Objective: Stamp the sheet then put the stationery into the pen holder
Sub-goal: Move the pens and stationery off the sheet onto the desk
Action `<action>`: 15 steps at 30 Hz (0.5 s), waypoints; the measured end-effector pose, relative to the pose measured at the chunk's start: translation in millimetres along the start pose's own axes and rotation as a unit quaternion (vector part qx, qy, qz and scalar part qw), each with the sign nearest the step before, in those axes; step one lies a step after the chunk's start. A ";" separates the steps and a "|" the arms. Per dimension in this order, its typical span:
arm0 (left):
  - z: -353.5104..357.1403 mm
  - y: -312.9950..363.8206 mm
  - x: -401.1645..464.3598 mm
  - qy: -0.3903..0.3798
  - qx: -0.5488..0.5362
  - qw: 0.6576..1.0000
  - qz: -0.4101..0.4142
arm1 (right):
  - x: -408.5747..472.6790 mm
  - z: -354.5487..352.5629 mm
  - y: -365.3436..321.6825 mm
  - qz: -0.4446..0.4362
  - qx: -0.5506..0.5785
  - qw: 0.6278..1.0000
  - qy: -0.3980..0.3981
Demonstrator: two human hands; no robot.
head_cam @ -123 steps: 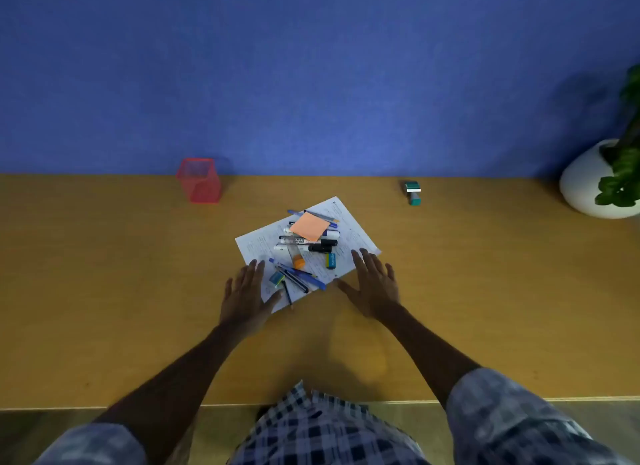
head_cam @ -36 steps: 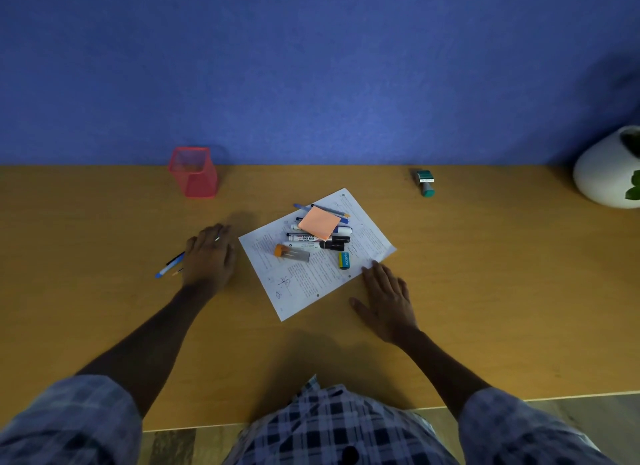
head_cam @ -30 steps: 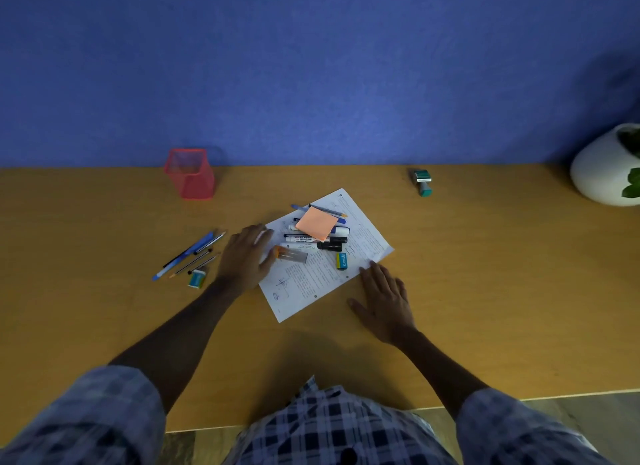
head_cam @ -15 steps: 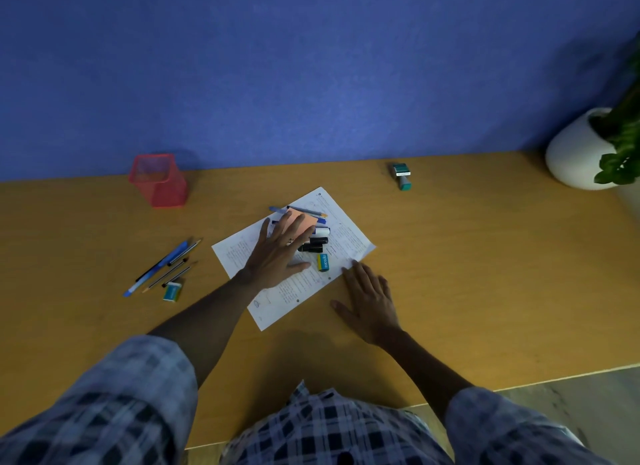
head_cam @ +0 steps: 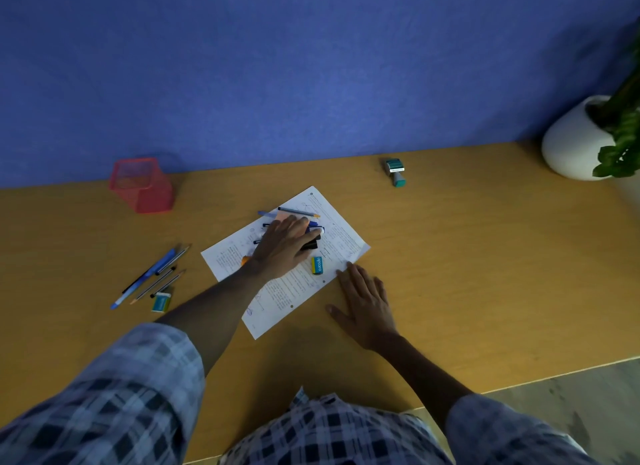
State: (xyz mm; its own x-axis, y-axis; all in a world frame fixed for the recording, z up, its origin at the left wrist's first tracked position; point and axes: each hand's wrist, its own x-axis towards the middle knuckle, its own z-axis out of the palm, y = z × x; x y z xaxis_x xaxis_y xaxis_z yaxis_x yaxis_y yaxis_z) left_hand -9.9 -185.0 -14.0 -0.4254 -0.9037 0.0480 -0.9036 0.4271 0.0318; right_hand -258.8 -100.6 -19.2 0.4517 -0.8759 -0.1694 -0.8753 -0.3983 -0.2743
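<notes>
A printed white sheet [head_cam: 298,288] lies tilted on the desk. My left hand [head_cam: 282,246] rests flat on the pile of markers, pens and an orange sticky pad [head_cam: 282,216] on the sheet, fingers spread, hiding most of them. A blue and yellow eraser [head_cam: 317,265] lies on the sheet beside that hand. My right hand [head_cam: 365,303] lies flat and open on the desk, fingertips at the sheet's right edge. The red mesh pen holder [head_cam: 140,185] stands at the back left. A green stamp [head_cam: 396,171] lies on its side at the back right.
Several pens and pencils [head_cam: 152,277] and a small teal eraser [head_cam: 161,302] lie on the wooden desk [head_cam: 485,256] left of the sheet. A white plant pot [head_cam: 578,142] sits at the far right by the blue wall. The desk's front edge is near my body.
My left hand carried pens and an eraser off the sheet to the left, left them there, then came back and now lies on the remaining pile. My right hand stayed at the sheet's edge.
</notes>
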 end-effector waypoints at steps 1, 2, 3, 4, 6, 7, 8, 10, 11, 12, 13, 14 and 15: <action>0.2 0.2 -0.6 0.001 0.003 1.000 -0.005 | -0.2 0.2 -0.1 0.000 0.000 1.000 0.000; 0.4 0.6 -1.8 0.004 0.002 1.000 -0.013 | -0.2 -0.1 -0.5 0.000 -0.001 1.000 0.000; 0.2 1.2 -3.5 0.009 0.000 1.000 -0.026 | -0.4 -0.4 -0.6 0.000 0.000 1.000 -0.001; 0.2 1.6 -5.6 0.015 -0.003 0.999 -0.042 | -0.4 -1.5 -1.2 0.000 0.002 1.000 -0.002; -0.3 1.0 -10.5 0.027 -0.012 0.997 -0.073 | -0.8 -2.9 -1.9 -0.001 0.004 1.000 -0.003; -0.6 -0.6 -13.5 0.031 -0.018 0.995 -0.088 | -0.9 -2.9 -1.9 -0.001 0.004 1.000 -0.004; -0.3 -3.1 -16.9 0.031 -0.022 0.994 -0.103 | -0.9 -3.4 -2.1 -0.001 0.002 1.000 -0.004; -0.3 -9.3 -26.0 0.031 -0.020 0.990 -0.138 | -0.2 -3.3 -2.9 -0.002 0.002 1.000 -0.003; -0.7 -12.1 -31.1 0.031 -0.018 0.987 -0.155 | 0.1 -3.6 -3.3 -0.002 0.002 1.000 -0.004; -0.9 -14.9 -36.2 0.034 -0.019 0.984 -0.171 | 0.4 -3.8 -3.6 -0.002 0.002 1.000 -0.006; -1.7 -16.8 -41.3 0.038 -0.020 0.981 -0.187 | 0.3 -4.2 -3.6 -0.002 0.000 1.000 -0.006; -2.5 -18.6 -46.5 0.044 -0.020 0.978 -0.204 | 0.4 -4.4 -3.5 -0.002 -0.001 1.000 -0.005; -3.0 -20.2 -52.0 0.049 -0.020 0.974 -0.221 | 0.1 -4.7 -3.7 -0.003 -0.002 1.000 -0.005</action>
State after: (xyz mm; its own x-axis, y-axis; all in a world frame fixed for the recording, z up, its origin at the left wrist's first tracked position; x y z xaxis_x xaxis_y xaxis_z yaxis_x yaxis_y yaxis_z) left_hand 30.7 -146.5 -14.1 0.0125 -0.9931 0.1162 -0.9940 0.0003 0.1092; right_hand -256.3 -100.5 -13.7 0.4578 -0.8712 -0.1772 -0.8736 -0.4039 -0.2715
